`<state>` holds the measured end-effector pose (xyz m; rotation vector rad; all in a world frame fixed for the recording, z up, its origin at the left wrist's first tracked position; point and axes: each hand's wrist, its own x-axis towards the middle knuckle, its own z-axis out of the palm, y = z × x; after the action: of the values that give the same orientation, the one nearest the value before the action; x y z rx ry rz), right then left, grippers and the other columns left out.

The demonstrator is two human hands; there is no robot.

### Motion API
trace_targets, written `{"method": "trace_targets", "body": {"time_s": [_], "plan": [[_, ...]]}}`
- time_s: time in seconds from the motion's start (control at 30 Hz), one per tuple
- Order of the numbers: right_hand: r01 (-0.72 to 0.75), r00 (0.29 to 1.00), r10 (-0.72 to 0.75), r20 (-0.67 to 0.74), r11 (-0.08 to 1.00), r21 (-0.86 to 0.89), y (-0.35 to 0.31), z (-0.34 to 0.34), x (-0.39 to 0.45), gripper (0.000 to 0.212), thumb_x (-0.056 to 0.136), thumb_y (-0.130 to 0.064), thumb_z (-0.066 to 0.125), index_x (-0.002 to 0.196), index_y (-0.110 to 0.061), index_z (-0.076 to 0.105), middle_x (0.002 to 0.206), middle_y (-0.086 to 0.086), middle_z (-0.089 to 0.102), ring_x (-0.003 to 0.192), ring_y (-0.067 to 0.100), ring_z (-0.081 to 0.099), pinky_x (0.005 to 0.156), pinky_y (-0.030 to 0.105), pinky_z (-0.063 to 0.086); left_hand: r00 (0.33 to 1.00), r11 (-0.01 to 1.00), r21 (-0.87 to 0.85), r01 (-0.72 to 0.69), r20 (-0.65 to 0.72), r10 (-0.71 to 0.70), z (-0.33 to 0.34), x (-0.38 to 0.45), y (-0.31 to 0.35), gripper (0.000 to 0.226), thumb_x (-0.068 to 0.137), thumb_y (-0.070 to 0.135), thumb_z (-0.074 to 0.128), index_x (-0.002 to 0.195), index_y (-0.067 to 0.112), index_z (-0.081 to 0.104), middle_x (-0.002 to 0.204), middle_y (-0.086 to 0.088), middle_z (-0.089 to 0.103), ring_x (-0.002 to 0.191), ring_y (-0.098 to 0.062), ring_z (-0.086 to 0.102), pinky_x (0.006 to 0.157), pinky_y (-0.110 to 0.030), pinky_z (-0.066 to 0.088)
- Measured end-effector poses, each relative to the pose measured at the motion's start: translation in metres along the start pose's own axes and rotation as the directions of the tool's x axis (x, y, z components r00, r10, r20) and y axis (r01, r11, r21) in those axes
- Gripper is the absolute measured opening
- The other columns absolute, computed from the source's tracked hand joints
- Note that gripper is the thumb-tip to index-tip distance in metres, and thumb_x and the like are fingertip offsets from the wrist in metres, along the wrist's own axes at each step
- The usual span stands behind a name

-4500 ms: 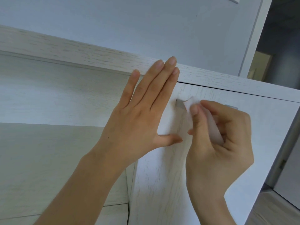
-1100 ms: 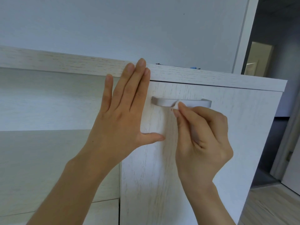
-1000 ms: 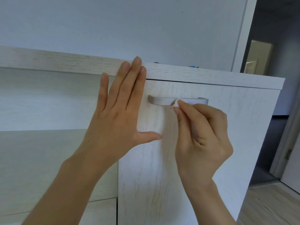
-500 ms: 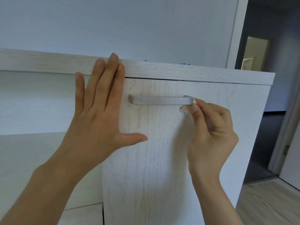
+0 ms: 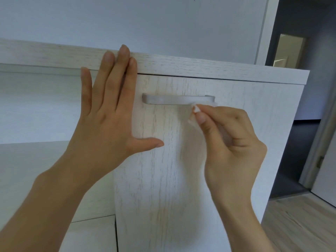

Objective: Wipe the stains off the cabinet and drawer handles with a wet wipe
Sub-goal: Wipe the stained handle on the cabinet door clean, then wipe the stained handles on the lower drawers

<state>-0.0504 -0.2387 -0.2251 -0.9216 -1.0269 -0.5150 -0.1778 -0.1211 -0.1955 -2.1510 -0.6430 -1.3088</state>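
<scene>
A pale grey bar handle point(image 5: 169, 100) runs level across the upper part of a whitewashed wooden cabinet door point(image 5: 163, 179). My right hand point(image 5: 231, 140) pinches a small white wet wipe point(image 5: 196, 109) against the handle's right end; most of the wipe is hidden in the fingers. My left hand point(image 5: 107, 120) lies flat on the door's left edge with fingers spread, fingertips reaching the cabinet's top board point(image 5: 200, 67). The handle's left and middle parts are bare.
An open shelf recess point(image 5: 36, 106) lies left of the door. A white wall point(image 5: 145, 24) rises behind the cabinet. A dark doorway point(image 5: 300, 51) and a strip of wooden floor point(image 5: 300, 224) are on the right.
My right hand slid the wipe along the handle from its middle to its right end and keeps it there. My left hand has stayed flat on the door; the view shifted.
</scene>
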Motion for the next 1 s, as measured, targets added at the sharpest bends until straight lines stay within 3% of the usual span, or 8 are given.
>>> {"method": "trace_targets", "body": {"time_s": [0.13, 0.23, 0.4, 0.53, 0.67, 0.77, 0.9, 1.0], "plan": [[0.183, 0.982, -0.187, -0.028, 0.976, -0.115, -0.009, 0.01, -0.017, 0.019, 0.084, -0.008, 0.067, 0.103, -0.013, 0.066, 0.087, 0.001, 0.057, 0.08, -0.002, 0.054, 0.074, 0.004, 0.039, 0.999, 0.998, 0.047, -0.028, -0.014, 0.029, 0.0, -0.01, 0.0, 0.12, 0.067, 0.072, 0.053, 0.148, -0.004, 0.01, 0.155, -0.024, 0.009, 0.144, -0.035, 0.003, 0.116, -0.043, -0.007], [0.201, 0.978, -0.208, -0.02, 0.963, -0.181, -0.011, 0.014, -0.026, 0.017, 0.084, -0.006, 0.068, 0.101, -0.009, 0.068, 0.088, -0.001, 0.052, 0.081, -0.005, 0.05, 0.074, 0.002, 0.037, 0.998, 0.995, 0.082, -0.063, 0.021, 0.062, -0.001, -0.028, -0.002, 0.113, 0.074, 0.074, 0.052, 0.148, -0.003, 0.014, 0.154, -0.023, 0.009, 0.144, -0.035, 0.006, 0.117, -0.049, 0.0], [0.126, 0.991, -0.107, 0.085, 0.958, -0.258, -0.017, 0.028, -0.028, 0.02, 0.081, -0.007, 0.072, 0.1, -0.009, 0.069, 0.091, -0.002, 0.052, 0.086, -0.007, 0.048, 0.077, 0.0, 0.036, 0.995, 0.987, 0.134, -0.093, 0.058, 0.086, -0.006, -0.04, -0.009, 0.095, 0.083, 0.066, 0.053, 0.149, 0.005, 0.021, 0.154, -0.018, 0.013, 0.144, -0.033, 0.012, 0.115, -0.057, 0.013], [0.085, 0.98, -0.03, 0.199, 0.958, -0.274, -0.031, 0.037, -0.025, 0.018, 0.082, -0.009, 0.072, 0.1, -0.006, 0.069, 0.091, -0.003, 0.052, 0.085, -0.003, 0.05, 0.077, 0.0, 0.038, 0.996, 0.996, 0.071, -0.049, 0.076, 0.043, -0.017, -0.045, -0.009, 0.074, 0.093, 0.055, 0.051, 0.147, 0.009, 0.028, 0.151, -0.018, 0.019, 0.141, -0.033, 0.019, 0.114, -0.053, 0.018], [-0.025, 0.958, 0.105, 0.267, 0.958, -0.286, -0.048, 0.04, -0.022, 0.021, 0.08, -0.007, 0.072, 0.1, -0.002, 0.069, 0.089, 0.0, 0.053, 0.08, 0.001, 0.051, 0.074, 0.001, 0.04, 0.978, 0.999, 0.039, 0.038, 0.204, -0.045, -0.038, -0.066, -0.011, 0.061, 0.096, 0.045, 0.049, 0.144, 0.011, 0.031, 0.147, -0.018, 0.025, 0.136, -0.034, 0.03, 0.113, -0.049, 0.021], [-0.109, 0.921, 0.206, 0.329, 0.951, -0.29, -0.064, 0.042, -0.02, 0.017, 0.082, -0.01, 0.069, 0.097, -0.001, 0.07, 0.087, 0.001, 0.053, 0.078, 0.001, 0.05, 0.072, 0.001, 0.041, 0.931, 0.992, 0.019, 0.123, 0.345, -0.122, -0.059, -0.078, -0.013, 0.056, 0.095, 0.04, 0.046, 0.14, 0.009, 0.035, 0.146, -0.019, 0.03, 0.132, -0.034, 0.036, 0.111, -0.047, 0.023], [-0.199, 0.853, 0.324, 0.41, 0.927, -0.318, -0.086, 0.051, -0.015, 0.014, 0.079, -0.003, 0.069, 0.093, -0.002, 0.071, 0.09, 0.0, 0.053, 0.079, -0.001, 0.049, 0.074, -0.001, 0.04, 0.802, 0.969, 0.062, 0.24, 0.55, -0.234, -0.093, -0.087, -0.019, 0.056, 0.091, 0.036, 0.048, 0.136, 0.005, 0.039, 0.143, -0.022, 0.042, 0.127, -0.034, 0.042, 0.106, -0.049, 0.032], [-0.246, 0.784, 0.39, 0.483, 0.909, -0.336, -0.102, 0.06, -0.013, 0.016, 0.08, -0.003, 0.067, 0.095, -0.003, 0.071, 0.092, 0.003, 0.061, 0.086, -0.003, 0.051, 0.079, -0.002, 0.039, 0.676, 0.951, 0.134, 0.278, 0.676, -0.293, -0.114, -0.088, -0.028, 0.061, 0.083, 0.029, 0.071, 0.133, 0.001, 0.05, 0.139, -0.022, 0.047, 0.124, -0.037, 0.05, 0.102, -0.053, 0.039]]}}
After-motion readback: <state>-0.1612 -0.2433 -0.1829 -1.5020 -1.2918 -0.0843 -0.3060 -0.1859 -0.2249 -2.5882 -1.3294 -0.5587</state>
